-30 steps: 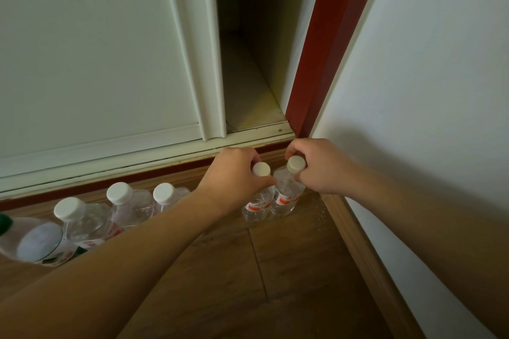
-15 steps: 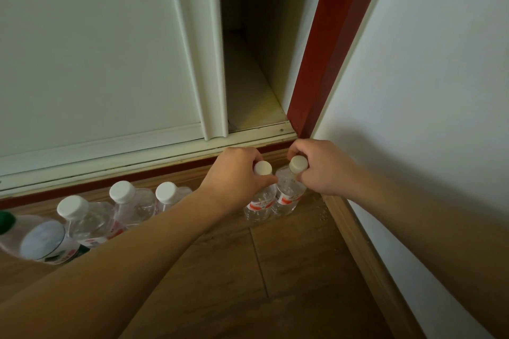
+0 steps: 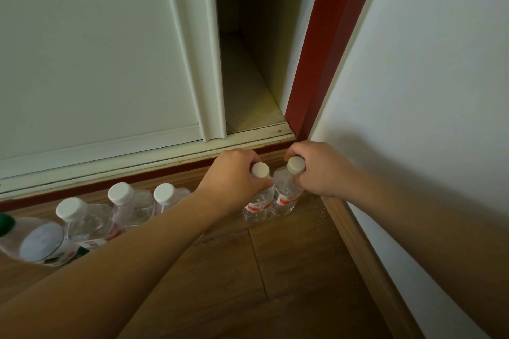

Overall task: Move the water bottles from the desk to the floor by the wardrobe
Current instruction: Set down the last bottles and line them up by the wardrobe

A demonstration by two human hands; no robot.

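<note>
Necks gripped: left hand (image 3: 231,176) on left bottle (image 3: 257,202), right hand (image 3: 322,170) on right bottle (image 3: 285,197). Walls likely thin, slick; neck hold safest.

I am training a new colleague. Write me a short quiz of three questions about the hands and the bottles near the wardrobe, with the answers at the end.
1. True or false: the left hand holds nothing.
2. What does the right hand grip? A) the sliding door B) the right bottle by its top C) the skirting board
3. Fill in: to the left of the left hand, ___ white-capped bottles stand on the floor by the wardrobe.
Key: 1 false, it grips the left bottle; 2 B; 3 three.
</note>
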